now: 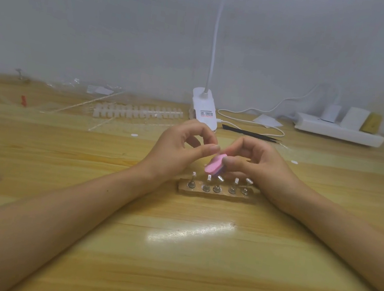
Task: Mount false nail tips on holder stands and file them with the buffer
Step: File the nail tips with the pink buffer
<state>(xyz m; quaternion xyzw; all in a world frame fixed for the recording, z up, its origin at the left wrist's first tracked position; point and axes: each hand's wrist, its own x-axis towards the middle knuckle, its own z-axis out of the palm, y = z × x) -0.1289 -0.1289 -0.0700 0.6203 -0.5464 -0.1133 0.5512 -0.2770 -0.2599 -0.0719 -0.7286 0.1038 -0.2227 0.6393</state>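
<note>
- A plain work desk set up for nail craft: a wooden table stands against a bare white wall.
- A clip-on lamp and a power strip sit at the back.
- Strips of false nail tips and clear wrappers lie about.

Both my forearms are bare, with nothing worn on them from the frame's edge to the wrist. My left forearm fills the lower left of the frame as a long, smooth, slender shape that narrows toward the wrist, with a tiny dark speck partway along it. My right forearm comes in from the lower right, just as plain. At centre frame, my left hand and right hand have slim fingers and short, trimmed, unvarnished thumbnails.
</note>
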